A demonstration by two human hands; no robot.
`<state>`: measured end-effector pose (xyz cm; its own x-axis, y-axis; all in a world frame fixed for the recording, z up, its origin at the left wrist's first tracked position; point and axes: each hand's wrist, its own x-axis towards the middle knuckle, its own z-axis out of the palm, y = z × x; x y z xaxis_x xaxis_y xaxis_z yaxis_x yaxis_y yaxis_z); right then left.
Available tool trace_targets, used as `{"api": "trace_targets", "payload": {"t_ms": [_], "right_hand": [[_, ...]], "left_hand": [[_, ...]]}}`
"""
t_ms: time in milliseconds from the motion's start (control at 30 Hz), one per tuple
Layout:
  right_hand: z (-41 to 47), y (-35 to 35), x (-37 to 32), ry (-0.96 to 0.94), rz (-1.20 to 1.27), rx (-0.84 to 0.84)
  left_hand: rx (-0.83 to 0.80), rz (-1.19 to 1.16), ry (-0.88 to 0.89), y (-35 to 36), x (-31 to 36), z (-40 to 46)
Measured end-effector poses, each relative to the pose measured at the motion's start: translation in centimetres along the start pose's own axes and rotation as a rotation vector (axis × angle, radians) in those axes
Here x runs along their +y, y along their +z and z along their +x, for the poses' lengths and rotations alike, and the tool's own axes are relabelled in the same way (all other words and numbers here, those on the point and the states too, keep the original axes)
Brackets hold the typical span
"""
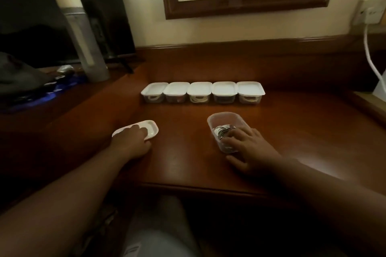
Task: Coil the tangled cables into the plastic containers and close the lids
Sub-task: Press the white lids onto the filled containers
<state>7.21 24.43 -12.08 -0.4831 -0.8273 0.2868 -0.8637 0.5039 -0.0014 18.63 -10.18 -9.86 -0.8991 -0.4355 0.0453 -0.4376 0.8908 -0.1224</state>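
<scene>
Left hand (130, 139) near desk (188, 165) front edge, fingers resting on loose white lid (146, 129). Right hand (249, 145) presses coiled cable (222, 129) into open container (224, 118), fingers loosely spread. Five lidded containers (202, 92) lined toward back edge. Left: last lid, by my judgement.

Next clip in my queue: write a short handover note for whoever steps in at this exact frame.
Left hand: fingers rest on the loose white lid, lying flat on the desk, left of the open container.
Right hand: fingers lie in and over the open container, on the coiled cable inside.
Done: five lidded containers stand in a row at the back, cables visible through their walls. The sixth cable is coiled in its container.
Left: bring the lid over, press it shut, probably set the container by the row.
</scene>
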Motion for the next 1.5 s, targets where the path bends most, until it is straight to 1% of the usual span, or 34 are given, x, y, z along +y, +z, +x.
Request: {"api": "trace_targets", "payload": {"t_ms": [67,167,267,333,400,500,600,767,867,967,1033,1100,1133,1167,1200,1267,1300,1500], "right_hand": [[-0.6,-0.2,-1.2,-0.013,-0.002,-0.008],[-0.8,-0.6,-2.1,0.113,0.071,-0.068],[-0.5,-1.0,-2.5,0.244,0.221,-0.098],[-0.3,-1.3,-2.7,0.333,0.357,-0.123],[-0.3,-1.7,-2.9,0.401,0.516,-0.13],[0.0,-1.7,-2.7,0.465,0.69,-0.098],[0.5,-1.5,-2.5,0.51,0.735,-0.106],[1.3,-1.2,-1.8,0.507,0.742,-0.133],[1.8,-1.5,-1.0,0.509,0.756,-0.194],[1.8,-1.4,-0.3,0.513,0.801,-0.221],[1.6,-0.8,-0.2,0.521,0.803,-0.198],[1.5,-0.4,-0.1,0.528,0.785,-0.18],[1.5,-0.2,0.0,0.525,0.775,-0.174],[1.5,-0.1,0.1,0.521,0.769,-0.166],[1.6,0.0,0.3,0.514,0.771,-0.154],[1.6,0.5,0.6,0.495,0.791,-0.122],[1.6,0.7,0.7,0.487,0.808,-0.108],[1.5,0.6,0.8,0.518,0.836,-0.11]], "left_hand": [[0.0,-0.014,0.015,0.3,-1.3,-0.9],[-0.01,-0.01,0.061,0.0,-2.2,-1.7],[-0.023,0.012,0.095,-0.9,-1.6,-2.3],[0.041,-0.05,0.113,-1.7,-0.4,-2.6],[0.143,-0.151,0.149,-2.6,1.3,-3.1],[0.304,-0.297,0.262,-3.7,4.3,-3.7],[0.415,-0.319,0.425,-4.0,6.9,-3.5],[0.463,-0.255,0.667,-3.4,10.0,-2.0],[0.406,-0.249,0.767,-2.9,11.2,-1.1],[0.312,-0.318,0.795,-2.6,12.1,-0.2],[0.269,-0.413,0.768,-2.5,12.5,0.3],[0.332,-0.526,0.676,-3.0,13.0,1.1],[0.34,-0.53,0.621,-3.3,13.2,1.6],[0.285,-0.477,0.578,-3.7,13.3,2.1],[0.184,-0.386,0.556,-3.9,13.4,2.7],[-0.011,-0.227,0.555,-4.0,13.5,3.5],[-0.065,-0.206,0.558,-3.8,13.6,3.8],[-0.129,-0.203,0.552,-3.4,14.1,3.7]]}}
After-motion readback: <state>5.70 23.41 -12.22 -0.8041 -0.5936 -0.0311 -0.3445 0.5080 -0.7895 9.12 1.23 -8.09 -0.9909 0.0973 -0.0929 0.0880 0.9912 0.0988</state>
